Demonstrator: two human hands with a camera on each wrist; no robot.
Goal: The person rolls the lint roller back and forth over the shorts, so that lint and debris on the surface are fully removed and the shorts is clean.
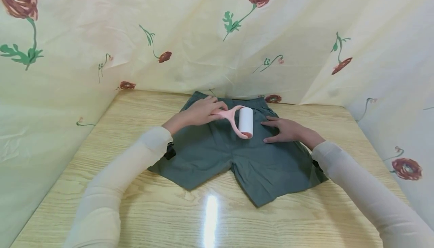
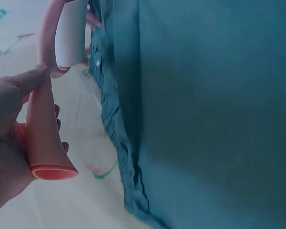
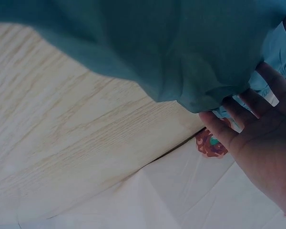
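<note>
Head view, centre: your left hand grips the pink roller by its handle; your right hand, fingers relaxed, probably steadies the shorts.

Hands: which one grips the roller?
The left hand, curled round the pink handle; the right hand grips nothing, its fingers against the shorts.

Lint roller: handle's end behind left hand in head view; roll cut off by left wrist view's upper edge. Grey-green shorts: waistband partly behind left hand; cropped in both wrist views. Right hand: cropped at right wrist view's right edge. Sleeves, table: cut by head view's lower edge. Dark wrist item: partly covered by left cuff, too small to identify.
</note>
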